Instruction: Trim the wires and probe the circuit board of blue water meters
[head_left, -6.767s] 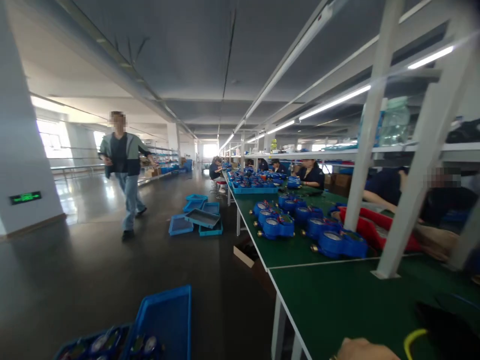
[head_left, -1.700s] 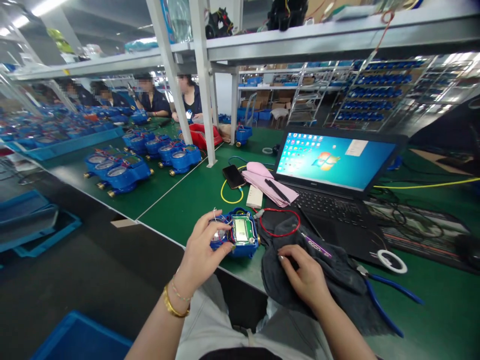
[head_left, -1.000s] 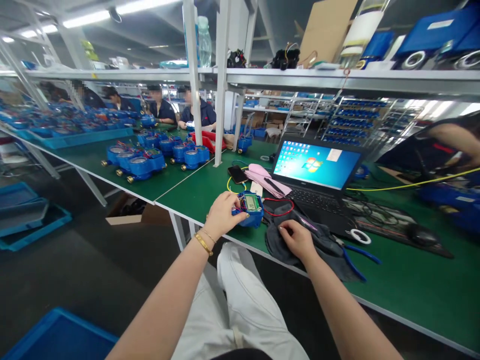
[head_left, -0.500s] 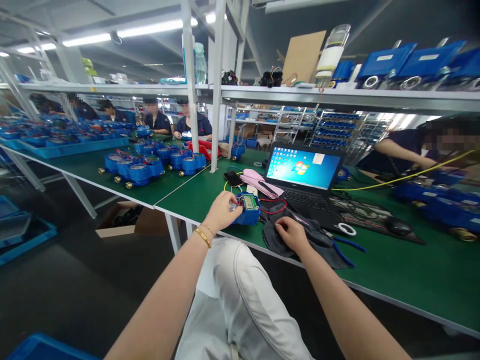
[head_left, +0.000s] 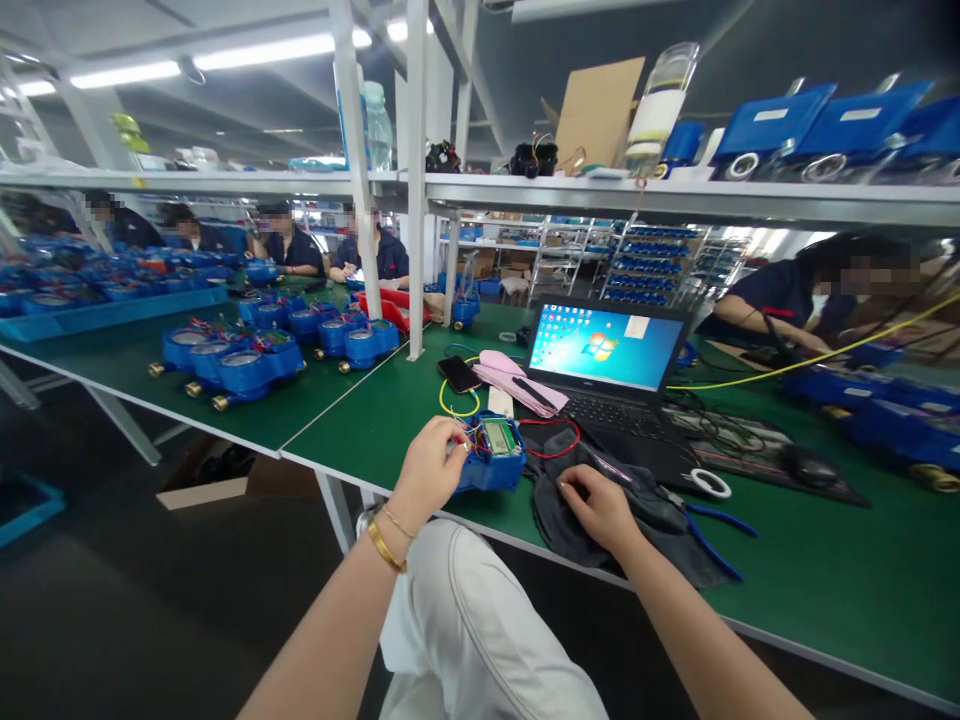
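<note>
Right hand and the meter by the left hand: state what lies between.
In the head view, the left part of the dark cloth lies between the right hand and that meter; the hand appears to touch the cloth.

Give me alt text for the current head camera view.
A person's left hand is at a blue device with a small display on a green workbench; the right hand rests on a dark cloth. An open laptop stands beyond the hands, and more blue devices sit farther left.
</note>
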